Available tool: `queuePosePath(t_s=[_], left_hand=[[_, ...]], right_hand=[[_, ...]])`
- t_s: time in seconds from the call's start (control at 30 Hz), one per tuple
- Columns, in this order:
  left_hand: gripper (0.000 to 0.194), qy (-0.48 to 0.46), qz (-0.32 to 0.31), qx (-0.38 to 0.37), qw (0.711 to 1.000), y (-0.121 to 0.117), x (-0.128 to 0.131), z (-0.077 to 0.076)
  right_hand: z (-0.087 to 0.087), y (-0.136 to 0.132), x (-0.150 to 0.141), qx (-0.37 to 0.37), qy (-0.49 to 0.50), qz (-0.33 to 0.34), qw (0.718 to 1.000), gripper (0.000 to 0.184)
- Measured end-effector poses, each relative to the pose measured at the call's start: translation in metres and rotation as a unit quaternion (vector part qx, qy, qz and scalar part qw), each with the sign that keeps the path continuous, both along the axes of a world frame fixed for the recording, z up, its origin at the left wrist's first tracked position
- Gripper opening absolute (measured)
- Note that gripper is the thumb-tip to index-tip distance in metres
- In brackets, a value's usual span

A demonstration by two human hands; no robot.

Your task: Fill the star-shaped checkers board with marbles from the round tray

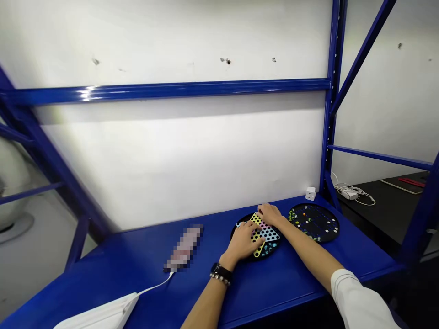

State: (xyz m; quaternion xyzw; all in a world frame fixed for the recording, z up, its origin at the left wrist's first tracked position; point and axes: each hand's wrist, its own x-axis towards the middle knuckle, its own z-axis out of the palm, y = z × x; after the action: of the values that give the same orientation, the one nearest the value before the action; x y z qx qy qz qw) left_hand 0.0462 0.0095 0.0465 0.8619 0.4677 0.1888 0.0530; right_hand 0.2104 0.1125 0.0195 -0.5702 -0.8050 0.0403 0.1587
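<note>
A round black game board (272, 249) with a star of coloured, hole-dotted triangles lies on the blue shelf (137, 260). My left hand (244, 241) rests flat on its near left part, fingers spread over the yellow and pink fields. My right hand (269, 214) lies on the board's far edge, fingers curled down onto it; I cannot see whether they pinch anything. A second round black board (314, 222) with small coloured pieces in it sits just to the right.
A blurred oblong device (184, 246) with a white cable lies left of the boards, and a white object (99, 315) sits at the near left edge. A small white charger (310, 193) stands by the wall. Blue rack posts (331, 114) rise on the right.
</note>
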Motion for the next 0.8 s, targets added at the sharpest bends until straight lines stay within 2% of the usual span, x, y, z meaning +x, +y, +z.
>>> queuePosePath(t_s=[0.3,0.63,0.8], left_hand=[[0.031,0.002,-0.001,-0.007,1.0,0.0,0.0,0.0],[0.03,-0.005,-0.007,0.001,1.0,0.001,0.0,0.0],[0.03,-0.007,-0.008,0.0,1.0,0.001,0.0,-0.001]], right_hand=[[-0.005,0.001,0.001,-0.004,0.035,-0.004,0.999,0.027],[0.006,0.007,-0.008,-0.051,0.061,-0.033,0.996,0.031],[0.004,0.001,-0.014,-0.03,0.054,-0.025,0.998,0.025]])
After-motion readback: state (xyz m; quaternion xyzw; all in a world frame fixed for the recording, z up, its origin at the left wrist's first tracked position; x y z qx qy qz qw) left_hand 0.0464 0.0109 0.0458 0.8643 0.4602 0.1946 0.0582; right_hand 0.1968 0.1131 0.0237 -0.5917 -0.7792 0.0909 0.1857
